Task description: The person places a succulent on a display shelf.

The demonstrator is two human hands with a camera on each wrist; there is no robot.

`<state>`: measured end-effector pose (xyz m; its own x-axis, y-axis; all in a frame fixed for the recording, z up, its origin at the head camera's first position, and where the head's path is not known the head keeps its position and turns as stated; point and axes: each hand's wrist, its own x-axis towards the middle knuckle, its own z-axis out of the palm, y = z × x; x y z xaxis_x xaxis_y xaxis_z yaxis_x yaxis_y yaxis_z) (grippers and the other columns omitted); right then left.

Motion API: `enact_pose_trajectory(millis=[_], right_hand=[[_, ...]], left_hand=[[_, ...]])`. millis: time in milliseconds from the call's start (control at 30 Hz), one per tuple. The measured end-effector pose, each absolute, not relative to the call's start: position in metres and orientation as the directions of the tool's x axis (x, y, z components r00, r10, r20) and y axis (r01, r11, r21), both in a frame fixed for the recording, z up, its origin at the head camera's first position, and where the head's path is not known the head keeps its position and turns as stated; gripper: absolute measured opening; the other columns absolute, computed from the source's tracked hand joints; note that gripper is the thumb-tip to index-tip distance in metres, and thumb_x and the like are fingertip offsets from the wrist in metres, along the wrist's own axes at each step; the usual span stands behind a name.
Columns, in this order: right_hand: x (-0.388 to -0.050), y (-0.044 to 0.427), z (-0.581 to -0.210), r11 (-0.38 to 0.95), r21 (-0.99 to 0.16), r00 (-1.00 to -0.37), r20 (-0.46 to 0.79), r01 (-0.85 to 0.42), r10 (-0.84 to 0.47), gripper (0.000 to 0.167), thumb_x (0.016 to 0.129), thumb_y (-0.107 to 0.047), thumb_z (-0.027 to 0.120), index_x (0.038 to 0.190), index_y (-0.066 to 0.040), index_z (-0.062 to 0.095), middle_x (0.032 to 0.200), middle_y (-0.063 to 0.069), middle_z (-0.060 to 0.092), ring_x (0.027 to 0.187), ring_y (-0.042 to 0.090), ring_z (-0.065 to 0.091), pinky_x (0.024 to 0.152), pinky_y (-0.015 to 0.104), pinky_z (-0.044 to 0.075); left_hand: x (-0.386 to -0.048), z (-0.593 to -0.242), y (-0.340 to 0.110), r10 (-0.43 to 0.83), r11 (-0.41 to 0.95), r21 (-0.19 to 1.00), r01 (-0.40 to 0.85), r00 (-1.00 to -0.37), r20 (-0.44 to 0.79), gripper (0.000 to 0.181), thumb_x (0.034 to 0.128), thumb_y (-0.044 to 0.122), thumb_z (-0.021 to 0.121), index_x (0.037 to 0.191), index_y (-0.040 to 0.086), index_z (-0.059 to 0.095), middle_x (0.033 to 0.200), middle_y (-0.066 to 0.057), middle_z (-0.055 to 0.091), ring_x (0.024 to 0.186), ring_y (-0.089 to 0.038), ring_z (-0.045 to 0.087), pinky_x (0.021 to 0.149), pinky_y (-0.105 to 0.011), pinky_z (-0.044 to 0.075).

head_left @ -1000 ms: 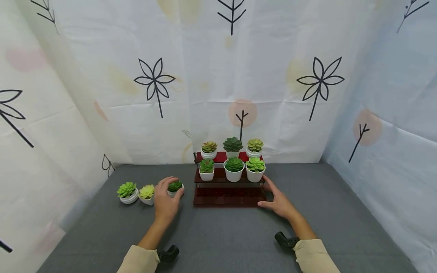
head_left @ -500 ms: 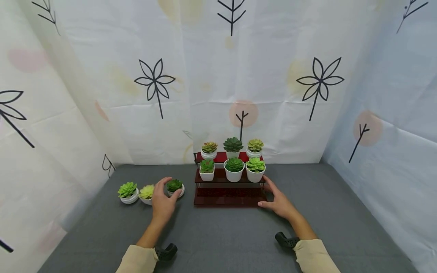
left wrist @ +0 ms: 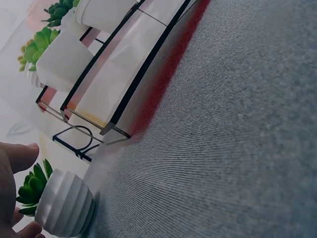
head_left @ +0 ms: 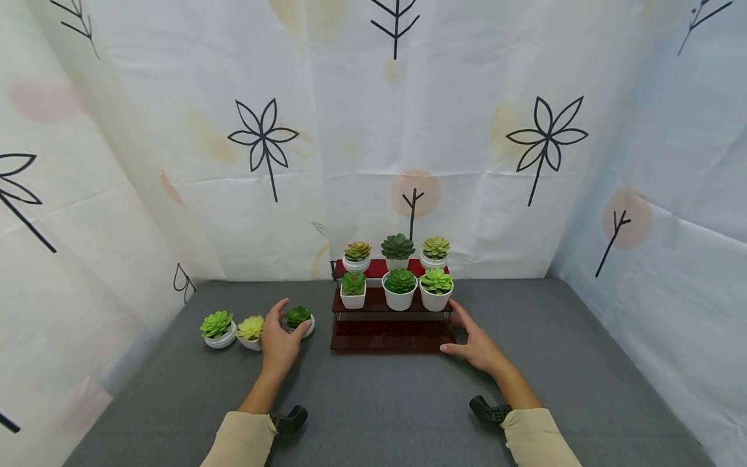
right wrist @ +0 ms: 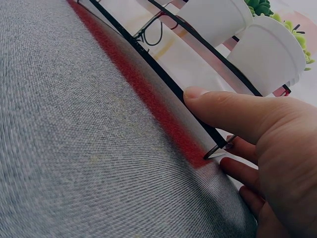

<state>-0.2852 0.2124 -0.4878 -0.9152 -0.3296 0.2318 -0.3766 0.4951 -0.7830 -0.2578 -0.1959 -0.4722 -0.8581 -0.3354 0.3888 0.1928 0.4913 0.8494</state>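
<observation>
The dark green succulent (head_left: pixel 297 315), in its ribbed white pot (left wrist: pixel 64 203), stood on the grey table (head_left: pixel 379 408) to the left of the tiered rack (head_left: pixel 378 267), with a short gap between it and the left end of the lowest shelf (head_left: pixel 385 338). My left hand (head_left: pixel 280 344) lay on the side of the pot away from the rack, thumb and fingers spread about the plant and the gap between them turned toward the rack; from my palm, therefore, the plant lay to the right, and the rack beyond it. Whether a fingertip touched the pot I could not tell. The pot, being round, presented no long axis along the table; that of the rack ran from left to right, its left end toward the plant. My left hand was much the nearer. My right hand (head_left: pixel 475 344) held the rack's opposite end, thumb against the front edge of the lowest shelf and fingers bent round the right-hand corner, so that the rack stood between it and the plant. Six potted succulents (head_left: pixel 400 281) occupied the rack's two upper tiers, three to each. Farther left of the rack stood a yellow-green succulent (head_left: pixel 251 327) and a bright green succulent (head_left: pixel 217 323).
</observation>
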Motion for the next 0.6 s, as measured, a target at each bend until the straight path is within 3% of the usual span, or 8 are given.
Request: enact_pose_trajectory(millis=[367, 600], right_hand=[[-0.285, 0.212, -0.487, 0.498, -0.79, -0.922, 0.213, -0.357, -0.323, 0.095, 0.082, -0.022, 0.08, 0.155, -0.012, 0.02, 0.14, 0.025, 0.047, 0.131, 0.043, 0.04, 0.101, 0.066, 0.029], [-0.285, 0.212, -0.489, 0.492, -0.789, -0.918, 0.226, -0.369, -0.325, 0.095, 0.082, -0.021, 0.08, 0.155, -0.013, 0.02, 0.139, 0.024, 0.049, 0.131, 0.042, 0.04, 0.1, 0.066, 0.03]], left_hand=[[-0.27, -0.483, -0.199, -0.31, 0.459, 0.886, 0.063, -0.924, 0.226, 0.081, 0.0835, 0.016, 0.078, 0.149, 0.003, 0.031, 0.149, -0.024, 0.034, 0.133, -0.041, 0.036, 0.105, -0.056, 0.031], [-0.27, -0.486, -0.205, -0.329, 0.438, 0.899, 0.003, -0.93, 0.163, 0.08, 0.0853, 0.018, 0.076, 0.149, 0.003, 0.03, 0.139, -0.029, 0.039, 0.127, -0.044, 0.04, 0.101, -0.057, 0.034]])
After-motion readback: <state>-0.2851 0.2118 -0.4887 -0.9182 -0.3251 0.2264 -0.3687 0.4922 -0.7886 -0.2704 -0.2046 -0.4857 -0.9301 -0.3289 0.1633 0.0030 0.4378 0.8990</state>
